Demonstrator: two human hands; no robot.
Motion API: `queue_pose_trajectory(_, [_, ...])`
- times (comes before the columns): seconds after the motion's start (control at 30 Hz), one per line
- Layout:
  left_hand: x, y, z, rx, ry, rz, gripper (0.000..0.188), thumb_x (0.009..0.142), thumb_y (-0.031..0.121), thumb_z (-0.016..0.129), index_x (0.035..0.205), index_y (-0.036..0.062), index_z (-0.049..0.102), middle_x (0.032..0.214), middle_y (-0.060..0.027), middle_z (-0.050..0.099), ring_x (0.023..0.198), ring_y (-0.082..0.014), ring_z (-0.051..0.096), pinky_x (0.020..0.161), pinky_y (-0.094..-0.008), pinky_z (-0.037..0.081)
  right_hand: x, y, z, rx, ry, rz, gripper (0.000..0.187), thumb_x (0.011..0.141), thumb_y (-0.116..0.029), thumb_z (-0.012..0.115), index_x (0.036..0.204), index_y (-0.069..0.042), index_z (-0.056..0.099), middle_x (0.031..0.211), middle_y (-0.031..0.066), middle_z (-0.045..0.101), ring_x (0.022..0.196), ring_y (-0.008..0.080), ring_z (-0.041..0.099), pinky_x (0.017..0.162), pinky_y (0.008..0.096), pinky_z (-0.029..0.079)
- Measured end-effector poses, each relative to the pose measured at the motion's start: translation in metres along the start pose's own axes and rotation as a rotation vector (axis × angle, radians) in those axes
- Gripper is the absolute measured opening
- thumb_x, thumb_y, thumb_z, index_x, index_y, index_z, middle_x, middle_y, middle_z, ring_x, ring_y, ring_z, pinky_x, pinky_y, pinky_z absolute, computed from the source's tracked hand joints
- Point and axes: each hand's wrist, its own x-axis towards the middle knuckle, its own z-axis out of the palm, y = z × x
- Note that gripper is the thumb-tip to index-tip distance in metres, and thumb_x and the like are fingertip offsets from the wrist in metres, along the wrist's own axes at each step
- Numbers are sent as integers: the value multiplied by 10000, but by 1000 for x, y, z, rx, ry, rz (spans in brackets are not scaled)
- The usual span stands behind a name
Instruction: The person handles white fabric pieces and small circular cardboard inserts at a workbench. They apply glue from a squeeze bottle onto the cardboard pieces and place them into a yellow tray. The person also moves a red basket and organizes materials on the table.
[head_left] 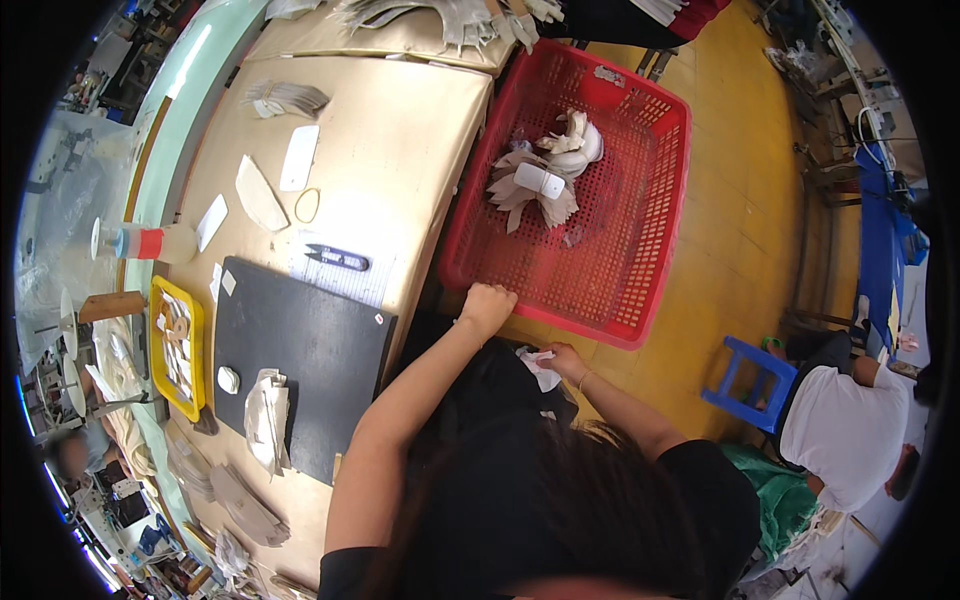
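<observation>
My left hand [487,308] is closed over the near rim of a red plastic basket [663,215], close to its left corner. Inside the basket lie bundles of pale fabric pieces [538,202], and a white card [539,180] rests on one of them. My right hand [566,363] is lower, near my lap, with its fingers closed on a crumpled white piece [540,371]. Whether that piece is cloth or paper I cannot tell.
Left of the basket, a table [400,130] carries a black board [300,350], thread snips [338,257], a yellow tray [201,350] and more fabric pieces [268,420]. At the right, a person in white [845,425] sits by a blue stool [738,375].
</observation>
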Motion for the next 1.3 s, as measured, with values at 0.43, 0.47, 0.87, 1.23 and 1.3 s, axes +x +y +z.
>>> queue_pose_trajectory(0.43, [12, -15, -127, 79, 32, 123, 132, 797, 174, 553, 905, 137, 617, 752, -54, 653, 719, -219, 668, 559, -354, 495, 79, 12, -13, 937, -310, -30, 271, 852, -170, 635, 1067, -18, 571, 953, 71, 637, 848, 220, 624, 783, 359, 506])
queue_pose_trajectory(0.47, [14, -16, -136, 88, 36, 136, 144, 798, 172, 552, 919, 140, 622, 752, -56, 654, 717, -220, 667, 559, -358, 494, 89, 9, -14, 1013, -285, -115, 288, 858, -169, 628, 1098, -28, 555, 991, 65, 633, 884, 225, 617, 817, 368, 493])
queue_pose_trajectory(0.87, [18, -14, -161, 148, -54, 125, 182, 795, 170, 557, 963, 151, 624, 795, -57, 664, 747, -233, 668, 590, -374, 496, 199, 12, 31, 1317, -463, -562, 334, 854, -359, 549, 1108, -143, 522, 1016, 78, 567, 1026, 306, 525, 853, 432, 453])
queue_pose_trajectory(1.23, [3, -5, -66, 62, -97, 106, 154, 828, 166, 525, 960, 134, 598, 850, -66, 660, 759, -221, 668, 601, -361, 507, 103, -14, 45, -313, -62, -157, 372, 856, -362, 548, 1111, -91, 542, 1075, 161, 584, 1021, 301, 567, 849, 446, 442])
queue_pose_trajectory(1.3, [-1, -3, -46, 25, -88, 98, 157, 831, 169, 521, 966, 131, 592, 862, -67, 657, 762, -221, 667, 604, -359, 507, 87, -17, 51, -474, -31, -173, 386, 850, -339, 540, 1111, -54, 552, 1106, 190, 586, 1040, 306, 569, 853, 409, 449])
